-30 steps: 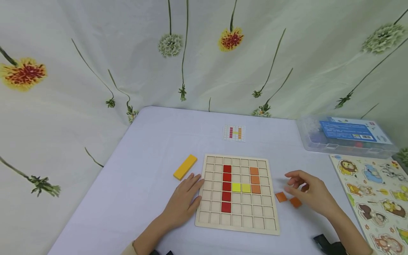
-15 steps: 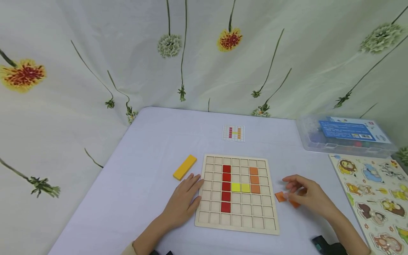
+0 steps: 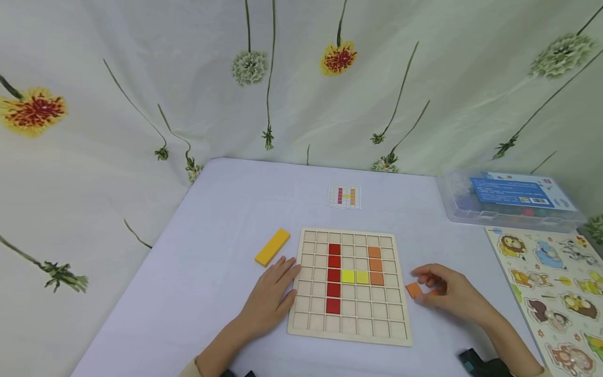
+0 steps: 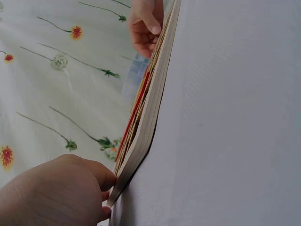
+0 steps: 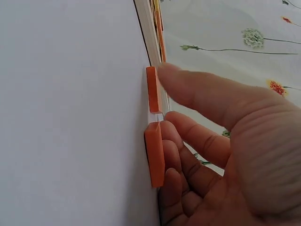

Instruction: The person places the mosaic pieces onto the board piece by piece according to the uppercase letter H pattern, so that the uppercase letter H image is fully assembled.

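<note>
A wooden grid board (image 3: pixel 317 324) lies flat on the table, with a column of red squares (image 3: pixel 333 275), two yellow squares (image 3: pixel 355 277) and a shorter orange column (image 3: pixel 375 266) in its cells. My left hand (image 3: pixel 268 298) rests at the board's left edge, its fingers touching the rim. Right of the board, my right hand (image 3: pixel 449 293) hovers over two loose orange square tiles. In the right wrist view the thumb is beside the farther orange tile (image 5: pixel 153 89), and loosely bent fingers are behind the nearer orange tile (image 5: pixel 155 157). Neither tile is pinched.
A small pattern card (image 3: pixel 345 197) lies beyond the board. Left of the board is a yellow block (image 3: pixel 272 247). At right are a clear plastic box (image 3: pixel 509 199) and an animal picture board (image 3: pixel 546 293). A black object (image 3: pixel 482 363) is near the right forearm.
My right hand has moved down and slightly left over the loose orange tiles, now covering most of the right one in the head view. My left hand stays on the board's edge.
</note>
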The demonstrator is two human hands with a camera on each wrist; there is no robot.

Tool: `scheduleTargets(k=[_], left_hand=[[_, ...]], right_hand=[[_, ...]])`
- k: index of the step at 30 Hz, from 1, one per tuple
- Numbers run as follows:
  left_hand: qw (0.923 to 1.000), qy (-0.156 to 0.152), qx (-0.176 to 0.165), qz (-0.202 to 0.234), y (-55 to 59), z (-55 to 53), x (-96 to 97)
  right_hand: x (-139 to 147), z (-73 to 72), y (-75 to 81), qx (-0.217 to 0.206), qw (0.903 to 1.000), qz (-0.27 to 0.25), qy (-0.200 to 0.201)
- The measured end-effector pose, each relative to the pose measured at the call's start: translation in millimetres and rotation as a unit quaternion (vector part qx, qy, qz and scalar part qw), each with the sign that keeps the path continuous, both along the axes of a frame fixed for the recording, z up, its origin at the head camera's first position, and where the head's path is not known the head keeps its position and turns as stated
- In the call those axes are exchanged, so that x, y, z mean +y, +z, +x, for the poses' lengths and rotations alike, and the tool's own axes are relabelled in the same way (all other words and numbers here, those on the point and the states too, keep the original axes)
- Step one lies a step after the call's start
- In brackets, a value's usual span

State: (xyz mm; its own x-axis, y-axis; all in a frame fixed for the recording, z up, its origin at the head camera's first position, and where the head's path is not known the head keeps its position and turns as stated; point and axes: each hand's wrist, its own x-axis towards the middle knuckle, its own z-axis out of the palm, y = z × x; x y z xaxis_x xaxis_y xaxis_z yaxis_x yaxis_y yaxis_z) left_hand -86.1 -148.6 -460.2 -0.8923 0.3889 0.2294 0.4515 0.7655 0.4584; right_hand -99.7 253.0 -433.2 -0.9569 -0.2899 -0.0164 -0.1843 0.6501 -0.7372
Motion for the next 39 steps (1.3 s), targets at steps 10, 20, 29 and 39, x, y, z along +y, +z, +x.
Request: scheduleTargets(k=[10,20,29,39], left_hand=[[1.0,-0.003,-0.002,0.005,0.6,0.4,0.0],[1.0,-0.001,-0.005,0.001,0.7,0.2,0.1],[1.0,-0.001,0.002,0.002,-0.7,-0.2,-1.3],[1.0,-0.003,-0.001,0.007,-0.8,0.1,-1.3]], right_hand=[[-1,0.9,-5.2,0.043,0.9989,0.017,0.007],[1,0.9,-8.2,0.068,0.9975,0.01,0.017],[-3,-0.1,-6.8,0.053,0.9985,0.009,0.007],[-7,-1.5,3.4,0.053,0.9972,0.039,-0.034]])
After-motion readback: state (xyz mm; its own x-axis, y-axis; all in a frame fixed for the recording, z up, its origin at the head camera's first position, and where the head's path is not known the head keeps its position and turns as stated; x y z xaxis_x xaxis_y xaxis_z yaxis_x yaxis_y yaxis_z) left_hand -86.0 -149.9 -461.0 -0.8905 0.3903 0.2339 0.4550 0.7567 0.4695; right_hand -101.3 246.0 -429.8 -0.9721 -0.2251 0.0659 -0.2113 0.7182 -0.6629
